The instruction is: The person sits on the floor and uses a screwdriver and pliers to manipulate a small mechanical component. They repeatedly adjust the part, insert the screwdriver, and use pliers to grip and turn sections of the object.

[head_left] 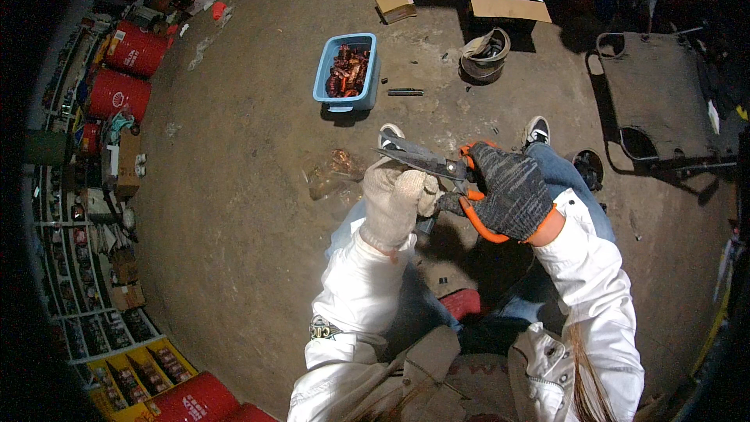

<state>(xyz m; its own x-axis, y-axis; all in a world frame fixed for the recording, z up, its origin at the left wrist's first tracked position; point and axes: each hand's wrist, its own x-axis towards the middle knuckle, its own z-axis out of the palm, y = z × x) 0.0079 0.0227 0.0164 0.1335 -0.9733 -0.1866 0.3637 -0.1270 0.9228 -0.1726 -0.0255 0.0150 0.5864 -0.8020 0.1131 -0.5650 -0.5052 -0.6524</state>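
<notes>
A blue tub (344,104) of coppery parts (348,72) is seen beyond the left hand (393,203), which is curled (whether around anything cannot be told); at its far edge the shears (432,162) are pointed leftward, their orange handles (478,223) gripped by the right hand (512,191).

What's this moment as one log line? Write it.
right hand: holding shears | left hand: by the blades, contents unclear | blue tub: on floor, reddish-brown pieces inside
</notes>
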